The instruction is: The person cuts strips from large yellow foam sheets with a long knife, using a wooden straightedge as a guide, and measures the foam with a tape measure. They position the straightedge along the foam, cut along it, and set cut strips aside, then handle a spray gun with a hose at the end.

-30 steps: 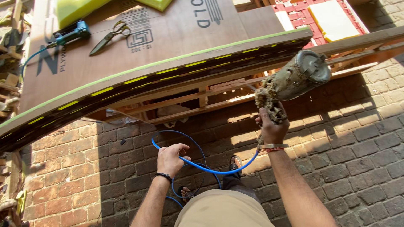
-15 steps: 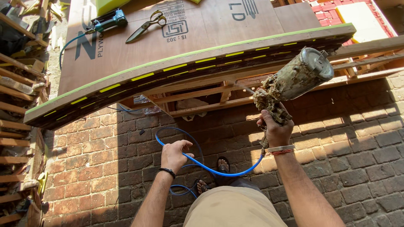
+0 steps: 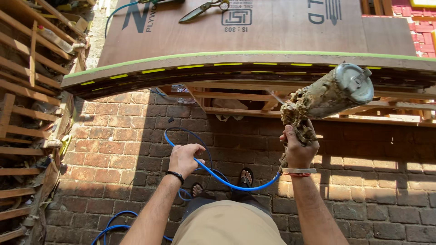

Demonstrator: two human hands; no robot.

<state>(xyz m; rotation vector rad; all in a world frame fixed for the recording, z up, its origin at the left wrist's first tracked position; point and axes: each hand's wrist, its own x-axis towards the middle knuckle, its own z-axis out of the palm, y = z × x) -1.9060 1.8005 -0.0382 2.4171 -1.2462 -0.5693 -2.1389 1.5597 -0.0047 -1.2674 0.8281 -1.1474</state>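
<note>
My right hand [image 3: 297,149] grips the rag-wrapped handle of a spray gun [image 3: 334,93], whose grimy metal cup tilts up to the right, just under the curved edge of a plywood board [image 3: 254,36]. A thin nozzle tip points left toward that edge, which carries green and yellow tape strips. A blue hose [image 3: 218,174] runs from the gun down and across to my left hand [image 3: 184,156], which is closed loosely around it at waist height. More hose loops on the brick floor.
Metal shears [image 3: 202,9] and a blue power tool lie on the board's far side. Wooden frames [image 3: 27,113] are stacked at the left. A timber frame [image 3: 254,102] supports the board. Sandalled feet stand on the brick floor [image 3: 127,131].
The view has swung right and closer. The spray gun has stayed tilted under the board edge, and my left hand has stayed on the blue hose.
</note>
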